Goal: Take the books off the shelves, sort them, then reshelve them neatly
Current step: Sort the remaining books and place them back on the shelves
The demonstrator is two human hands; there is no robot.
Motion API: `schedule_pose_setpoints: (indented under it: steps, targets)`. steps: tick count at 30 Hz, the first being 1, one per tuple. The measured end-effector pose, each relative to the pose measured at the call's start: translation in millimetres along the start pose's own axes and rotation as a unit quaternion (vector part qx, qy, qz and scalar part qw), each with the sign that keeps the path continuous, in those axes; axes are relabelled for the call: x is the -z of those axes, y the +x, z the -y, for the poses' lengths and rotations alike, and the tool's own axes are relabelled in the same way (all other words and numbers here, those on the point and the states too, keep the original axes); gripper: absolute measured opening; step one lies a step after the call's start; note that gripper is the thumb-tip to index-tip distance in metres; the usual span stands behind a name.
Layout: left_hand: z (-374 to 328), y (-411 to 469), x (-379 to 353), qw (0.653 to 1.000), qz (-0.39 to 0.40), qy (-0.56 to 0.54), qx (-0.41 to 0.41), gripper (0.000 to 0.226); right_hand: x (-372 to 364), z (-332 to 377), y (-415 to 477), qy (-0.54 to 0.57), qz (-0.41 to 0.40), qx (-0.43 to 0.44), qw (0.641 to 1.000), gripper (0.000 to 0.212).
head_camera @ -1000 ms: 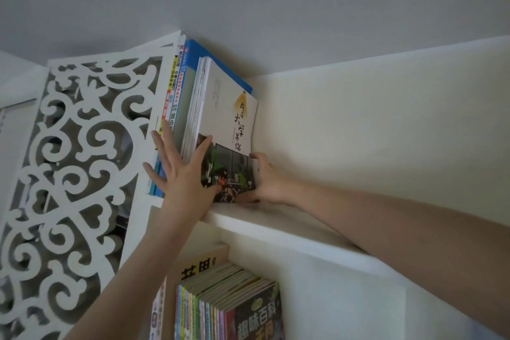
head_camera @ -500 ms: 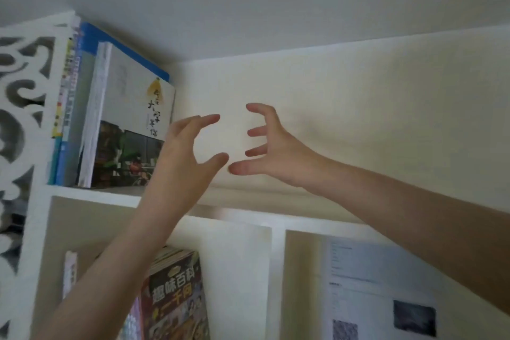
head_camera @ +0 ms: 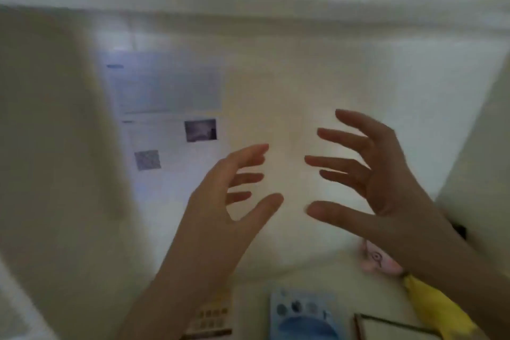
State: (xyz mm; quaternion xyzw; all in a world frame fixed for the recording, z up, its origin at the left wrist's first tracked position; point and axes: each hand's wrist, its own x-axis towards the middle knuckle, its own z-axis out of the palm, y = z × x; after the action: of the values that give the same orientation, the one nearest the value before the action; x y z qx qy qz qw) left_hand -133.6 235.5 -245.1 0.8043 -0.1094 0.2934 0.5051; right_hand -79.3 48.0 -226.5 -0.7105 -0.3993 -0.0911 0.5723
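Hands hang apart, palms facing, splayed wide: left hand (head_camera: 220, 218) and right hand (head_camera: 375, 185) grip nothing. Low between the forearms lies a blurred blue book (head_camera: 303, 317); a printed sheet (head_camera: 171, 119) shows upper left.

No legible txt: frame too blurred.
Printed sheet (head_camera: 171, 107) on far wall, left of centre: rows of print and a dark heading mark at top left, none readable. Grey checkered square (head_camera: 147, 159) low on the sheet looks like a QR code, can't confirm. Blue book cover (head_camera: 303, 317) at near edge, centre: title smeared. Strip w/ yellow squares (head_camera: 212, 317) just left of it: marks only, no chars readable.
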Motion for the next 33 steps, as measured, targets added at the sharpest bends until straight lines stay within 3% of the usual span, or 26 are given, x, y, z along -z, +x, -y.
schedule_pose_setpoints:
  steps: [6,10,13,16,18,20,23,28,33]
  targets:
    - [113,-15,-123,0.974,0.139,0.012,0.177,0.051,41,-129,-106,0.035,-0.095,-0.290,0.952,0.094]
    - [178,-59,-182,0.919,0.241,0.026,0.311,0.058,38,-206,-177,0.091,-0.104,-0.430,0.892,0.085]
    - [213,-97,-206,0.879,0.270,0.067,0.386,0.068,18,-245,-214,0.112,-0.079,-0.508,0.851,0.086]
    - [243,-125,-214,0.834,0.275,0.120,0.464,0.080,-13,-272,-232,0.154,-0.049,-0.549,0.820,0.101]
    - [270,-139,-213,0.810,0.275,0.148,0.496,0.084,-32,-288,-238,0.167,-0.036,-0.565,0.807,0.096]
    - [292,-149,-212,0.807,0.251,0.119,0.521,0.074,-49,-305,-242,0.161,-0.030,-0.580,0.798,0.093]
    - [305,-154,-213,0.803,0.212,0.055,0.555,0.067,-68,-325,-246,0.144,-0.051,-0.615,0.773,0.107]
    - [321,-161,-221,0.788,0.168,0.062,0.589,0.065,-85,-336,-250,0.080,-0.054,-0.633,0.768,0.119]
    - [343,-165,-215,0.752,0.162,0.043,0.637,0.089,-90,-349,-262,0.040,-0.083,-0.632,0.770,0.120]
